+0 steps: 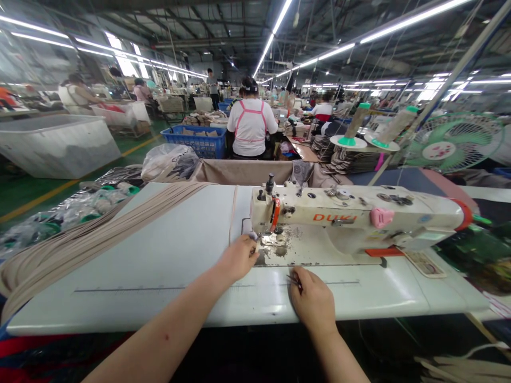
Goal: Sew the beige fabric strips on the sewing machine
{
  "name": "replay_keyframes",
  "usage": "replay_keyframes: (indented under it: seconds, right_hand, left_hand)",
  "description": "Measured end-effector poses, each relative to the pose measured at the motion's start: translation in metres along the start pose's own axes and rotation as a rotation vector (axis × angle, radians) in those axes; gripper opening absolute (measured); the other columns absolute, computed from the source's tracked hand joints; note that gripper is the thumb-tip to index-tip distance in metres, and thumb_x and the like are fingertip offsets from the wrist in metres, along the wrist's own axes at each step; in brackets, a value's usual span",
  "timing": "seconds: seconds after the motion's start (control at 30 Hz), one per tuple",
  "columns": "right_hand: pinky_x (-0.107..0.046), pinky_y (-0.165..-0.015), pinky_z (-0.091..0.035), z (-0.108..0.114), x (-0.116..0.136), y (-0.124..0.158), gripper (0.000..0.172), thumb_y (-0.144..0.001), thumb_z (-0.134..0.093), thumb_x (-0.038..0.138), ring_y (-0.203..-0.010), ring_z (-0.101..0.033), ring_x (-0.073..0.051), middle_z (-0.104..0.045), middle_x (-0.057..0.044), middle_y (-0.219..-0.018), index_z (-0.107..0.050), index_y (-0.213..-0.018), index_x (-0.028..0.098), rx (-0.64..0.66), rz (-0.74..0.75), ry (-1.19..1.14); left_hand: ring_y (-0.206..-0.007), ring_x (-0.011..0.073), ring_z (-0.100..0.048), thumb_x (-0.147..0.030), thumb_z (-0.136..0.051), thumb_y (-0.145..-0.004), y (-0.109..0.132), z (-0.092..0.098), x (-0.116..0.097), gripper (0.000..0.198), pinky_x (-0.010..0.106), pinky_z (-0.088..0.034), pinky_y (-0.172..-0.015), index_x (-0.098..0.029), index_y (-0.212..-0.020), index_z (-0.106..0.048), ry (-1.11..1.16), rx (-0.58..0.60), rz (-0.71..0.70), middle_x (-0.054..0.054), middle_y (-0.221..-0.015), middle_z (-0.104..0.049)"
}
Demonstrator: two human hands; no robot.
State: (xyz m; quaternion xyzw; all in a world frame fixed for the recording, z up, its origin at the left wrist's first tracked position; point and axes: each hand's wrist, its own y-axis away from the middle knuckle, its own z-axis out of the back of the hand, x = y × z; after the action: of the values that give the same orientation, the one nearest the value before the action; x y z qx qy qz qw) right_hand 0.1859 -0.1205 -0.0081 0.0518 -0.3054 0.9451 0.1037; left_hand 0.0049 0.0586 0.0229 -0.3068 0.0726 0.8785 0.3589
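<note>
On the pale surface [159, 255], a sewing machine [359, 213] stands; a narrow strip [233, 215] beside it runs toward the left hand [239, 258], fingers bunched, hold unclear. The right hand [315, 298] curls around a small dark tool [296, 281]. Ideally, fingertips keep clear of the machine's metal plate [272, 241].

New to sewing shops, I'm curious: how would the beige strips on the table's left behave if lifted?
The beige strips would probably flop, since they bend at the left edge of the table. They may slip apart, as many lie loosely side by side. Each is likely light, looking narrow.
</note>
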Motion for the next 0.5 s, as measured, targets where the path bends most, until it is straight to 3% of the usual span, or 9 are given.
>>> replay_keyframes:
  seconds: [0.27, 0.5]
  right_hand:
    - [-0.031, -0.071, -0.046, 0.001, 0.001, -0.001, 0.027, -0.081, -0.050, 0.014, -0.074, -0.065, -0.021, -0.073, -0.004, -0.085, -0.064, -0.103, 0.020, -0.035, 0.021, -0.035]
    - [-0.030, -0.071, -0.045, 0.001, 0.002, 0.000, 0.028, -0.078, -0.051, 0.011, -0.075, -0.064, -0.021, -0.072, -0.004, -0.082, -0.065, -0.100, 0.021, -0.029, 0.005, -0.082]
  left_hand:
    - [-0.103, 0.0270, -0.067, -0.032, -0.059, -0.093, 0.010, -0.001, -0.047, 0.030, 0.035, -0.052, -0.095, -0.011, -0.115, -0.065, -0.171, 0.164, 0.171, 0.016, -0.119, -0.058]
    - [-0.104, 0.0254, -0.068, -0.016, -0.050, -0.092, 0.030, -0.003, -0.057, 0.039, 0.033, -0.051, -0.097, -0.010, -0.130, -0.056, -0.176, 0.253, 0.170, 0.018, -0.128, -0.055]
